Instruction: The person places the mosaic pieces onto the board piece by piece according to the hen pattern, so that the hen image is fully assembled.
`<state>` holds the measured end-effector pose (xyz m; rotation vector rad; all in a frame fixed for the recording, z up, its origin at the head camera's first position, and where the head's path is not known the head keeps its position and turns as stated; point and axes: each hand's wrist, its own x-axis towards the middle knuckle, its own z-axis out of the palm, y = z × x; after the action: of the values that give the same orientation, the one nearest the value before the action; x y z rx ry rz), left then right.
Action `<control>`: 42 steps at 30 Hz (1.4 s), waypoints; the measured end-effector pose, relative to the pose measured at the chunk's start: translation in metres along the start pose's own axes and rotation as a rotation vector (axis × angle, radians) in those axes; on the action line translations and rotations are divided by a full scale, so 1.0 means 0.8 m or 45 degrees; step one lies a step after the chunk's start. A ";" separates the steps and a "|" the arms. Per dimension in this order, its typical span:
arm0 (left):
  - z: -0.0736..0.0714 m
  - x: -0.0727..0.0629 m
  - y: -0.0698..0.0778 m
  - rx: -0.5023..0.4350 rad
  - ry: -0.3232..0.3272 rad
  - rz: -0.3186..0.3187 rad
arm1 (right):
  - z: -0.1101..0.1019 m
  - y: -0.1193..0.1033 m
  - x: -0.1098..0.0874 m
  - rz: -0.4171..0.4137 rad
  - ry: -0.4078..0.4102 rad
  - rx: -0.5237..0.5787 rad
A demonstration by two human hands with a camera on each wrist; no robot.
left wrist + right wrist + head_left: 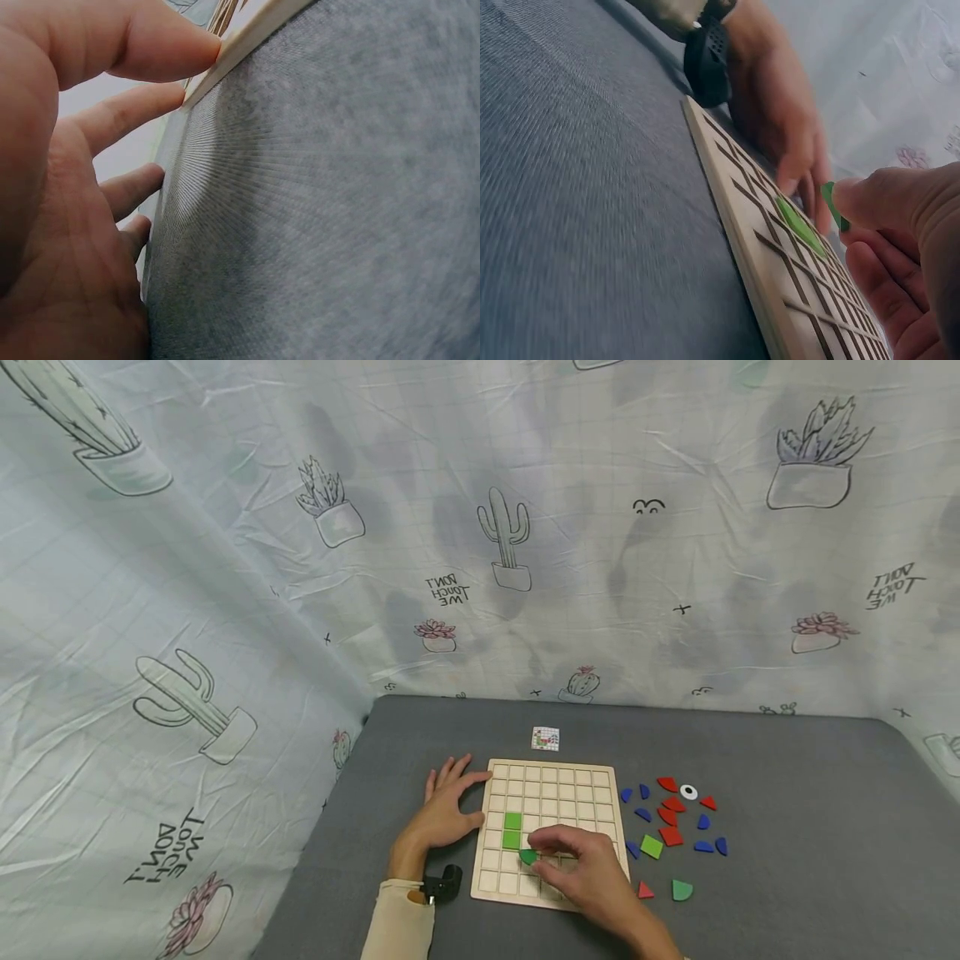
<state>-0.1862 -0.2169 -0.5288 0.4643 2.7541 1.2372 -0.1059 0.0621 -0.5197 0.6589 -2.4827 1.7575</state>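
A wooden grid board (555, 793) lies on the grey table. Two light green squares (512, 830) sit in neighbouring cells, one above the other, left of its middle. Above the lower part of the board, my right hand (588, 872) pinches a dark green round-edged piece (834, 206) between thumb and finger. In the right wrist view this piece is tilted on edge, apart from the grid. My left hand (442, 810) is at the board's left side, fingers spread. The left wrist view shows its thumb (169, 45) and index finger touching the board's edge (240, 49).
Right of the board lie several loose pieces: red ones (671, 836), blue ones (703, 847), a light green square (651, 847), a green quarter-round (682, 890) and a white disc (688, 792) with a black centre. A small printed card (545, 739) lies behind the board.
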 end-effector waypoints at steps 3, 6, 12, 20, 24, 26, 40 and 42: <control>0.003 0.003 -0.006 0.017 -0.004 -0.041 | 0.009 0.000 0.006 -0.009 -0.027 -0.021; 0.003 0.004 -0.006 0.016 -0.011 -0.056 | 0.018 0.002 0.011 -0.033 -0.039 -0.067; -0.004 -0.001 0.006 -0.018 -0.011 0.005 | 0.034 0.008 0.014 -0.124 -0.035 -0.172; -0.002 0.003 0.000 0.012 -0.031 -0.039 | 0.043 0.011 0.012 -0.293 0.001 -0.338; 0.002 0.005 -0.009 0.024 -0.012 -0.039 | 0.044 0.010 0.012 -0.340 0.013 -0.356; 0.003 0.005 -0.011 0.018 -0.003 -0.026 | 0.044 0.010 0.013 -0.342 0.013 -0.349; 0.008 0.005 -0.019 0.015 0.036 0.017 | 0.036 0.006 0.010 -0.231 0.003 -0.293; 0.007 0.005 -0.015 -0.016 0.033 0.025 | 0.024 0.005 0.007 -0.177 -0.011 -0.244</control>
<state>-0.1918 -0.2195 -0.5414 0.4793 2.7679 1.2730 -0.1083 0.0438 -0.5290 0.8013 -2.5008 1.4519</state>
